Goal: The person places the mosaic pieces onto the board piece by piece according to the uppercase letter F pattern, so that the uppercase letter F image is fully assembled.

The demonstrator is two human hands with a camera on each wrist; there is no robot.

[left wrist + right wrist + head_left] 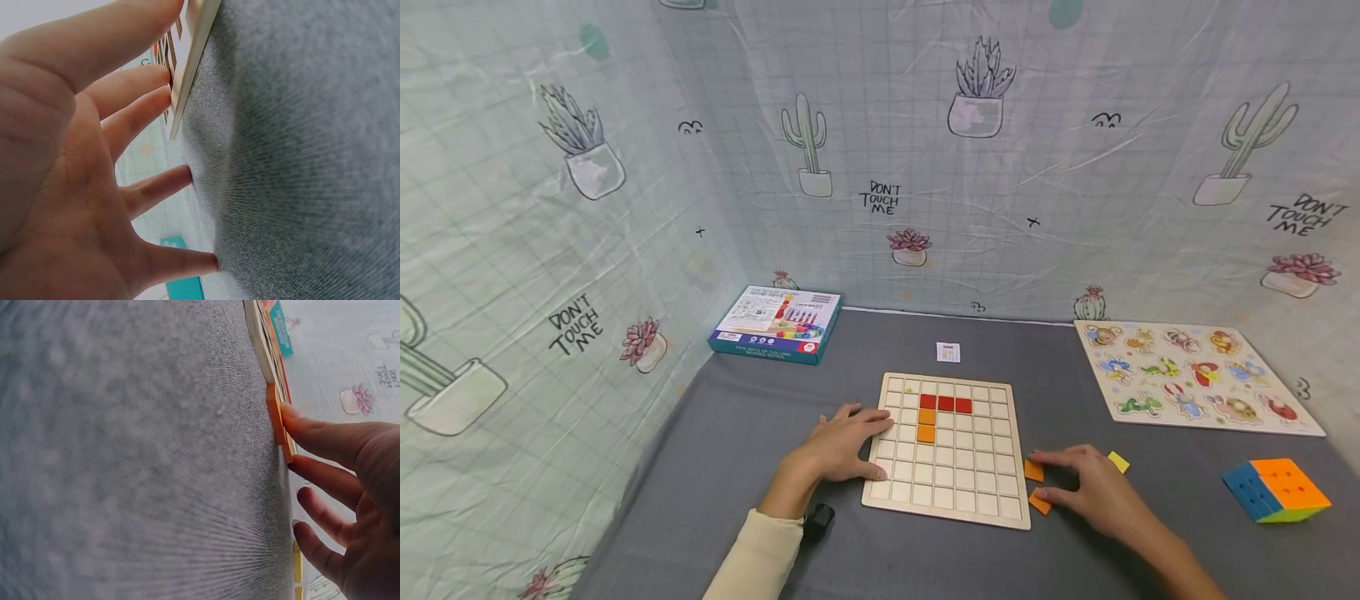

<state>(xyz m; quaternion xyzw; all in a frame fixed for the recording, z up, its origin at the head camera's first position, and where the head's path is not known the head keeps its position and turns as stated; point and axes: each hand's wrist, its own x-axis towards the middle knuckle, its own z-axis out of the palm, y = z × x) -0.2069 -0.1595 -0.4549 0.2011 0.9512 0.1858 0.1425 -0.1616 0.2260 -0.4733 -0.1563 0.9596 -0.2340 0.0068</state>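
- While the head view gives mostly the back of the right hand (pixel 1093 490), the right wrist view shows its underside: thumb and fingers are apart, the thumb on one orange piece, the index fingertip at another.
- Under those two tips lie the far orange tile (pixel 1033 472) and the near orange tile (pixel 1040 502), flat squares just beside the grid board's right edge, toward its near right corner.
- The left hand (pixel 838 446) is spread, thumb and fingertips at the board's left edge; the left wrist view adds two fingers reaching down to the gray tabletop (pixel 745 417).
- Between the hands, the pale wooden grid board (pixel 955 496) carries a row of three red tiles (pixel 946 404) near its far edge and two orange ones below the leftmost.
- Just past the right knuckles: a yellow tile (pixel 1118 462).
- Toward the tabletop's right edge: a puzzle cube (pixel 1277 492); at its far right corner, an insect puzzle (pixel 1202 375).
- At the far left corner: a box (pixel 777 325); near the far edge, a small card (pixel 948 352).
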